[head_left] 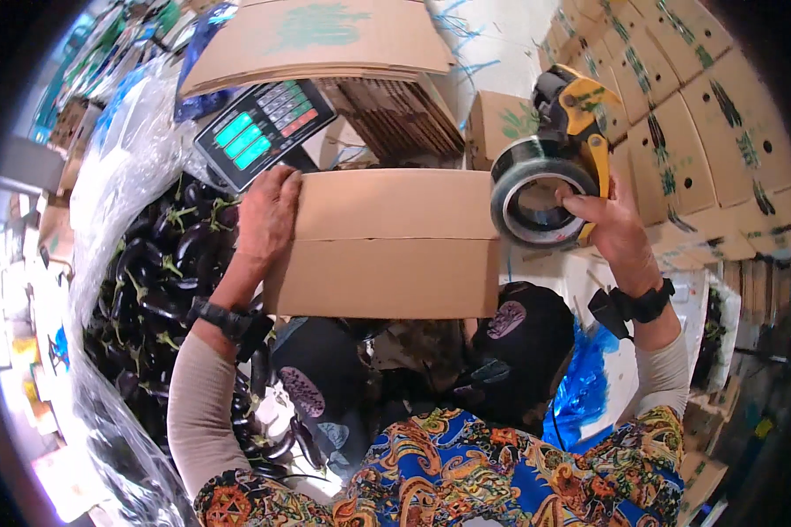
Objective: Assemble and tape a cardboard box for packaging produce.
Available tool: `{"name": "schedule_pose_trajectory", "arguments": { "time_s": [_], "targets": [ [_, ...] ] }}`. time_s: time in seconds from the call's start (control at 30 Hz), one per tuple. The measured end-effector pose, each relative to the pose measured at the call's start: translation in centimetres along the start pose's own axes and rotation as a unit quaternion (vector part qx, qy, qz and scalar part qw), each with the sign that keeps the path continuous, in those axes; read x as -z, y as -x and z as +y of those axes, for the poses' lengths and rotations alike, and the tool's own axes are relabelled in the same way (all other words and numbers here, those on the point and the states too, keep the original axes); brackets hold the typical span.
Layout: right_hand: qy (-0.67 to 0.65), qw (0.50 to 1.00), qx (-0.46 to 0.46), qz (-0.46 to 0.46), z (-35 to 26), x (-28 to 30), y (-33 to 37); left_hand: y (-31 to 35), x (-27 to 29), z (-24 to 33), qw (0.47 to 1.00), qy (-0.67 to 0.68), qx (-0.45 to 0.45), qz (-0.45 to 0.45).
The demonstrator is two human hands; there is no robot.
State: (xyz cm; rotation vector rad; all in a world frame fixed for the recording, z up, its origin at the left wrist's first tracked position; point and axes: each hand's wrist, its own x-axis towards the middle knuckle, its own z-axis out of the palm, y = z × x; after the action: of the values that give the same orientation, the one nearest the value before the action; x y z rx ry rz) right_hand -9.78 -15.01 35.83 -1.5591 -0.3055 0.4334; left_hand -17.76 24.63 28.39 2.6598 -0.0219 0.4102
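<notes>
A brown cardboard box point(382, 277) lies across in front of me above my knees, its two flaps meeting at a seam along the middle. Against its left end presses my left hand point(271, 211), the fingers together over the far left corner. To the right of the box my right hand point(613, 224) grips a yellow and black tape dispenser point(589, 114), the thumb reaching into the core of the tape roll. The large roll of tape point(540, 193) is close to the right end of the box; whether it touches cannot be told.
Many dark eggplants point(163, 281) lie in a clear plastic liner point(97, 220) at my left. A scale display point(264, 127) stands beyond the box. Flattened cardboard point(325, 39) is stacked at the back. Filled-looking closed cartons point(738, 132) form a wall on the right; blue plastic point(580, 386) lies below.
</notes>
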Motion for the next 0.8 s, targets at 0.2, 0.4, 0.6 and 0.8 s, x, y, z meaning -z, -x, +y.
{"name": "schedule_pose_trajectory", "arguments": {
  "time_s": [0.2,0.4,0.6,0.8],
  "targets": [
    [0.07,0.992,0.081,-0.06,-3.2,-6.8,-1.6,0.6,-1.0,-2.0,0.988,-0.122,-0.09,0.023],
    [0.384,0.87,0.264,-0.161,-1.5,-12.1,-4.3,0.6,-1.6,-1.0,0.998,0.017,0.046,0.043],
    [0.397,0.868,0.219,-0.202,-2.7,-14.7,-4.8,1.0,-3.8,-2.2,0.997,0.003,0.063,0.046],
    [0.436,0.83,0.269,-0.219,-2.4,-15.2,-5.5,1.5,-1.6,-1.3,0.969,0.176,0.058,0.166]
  ]
}}
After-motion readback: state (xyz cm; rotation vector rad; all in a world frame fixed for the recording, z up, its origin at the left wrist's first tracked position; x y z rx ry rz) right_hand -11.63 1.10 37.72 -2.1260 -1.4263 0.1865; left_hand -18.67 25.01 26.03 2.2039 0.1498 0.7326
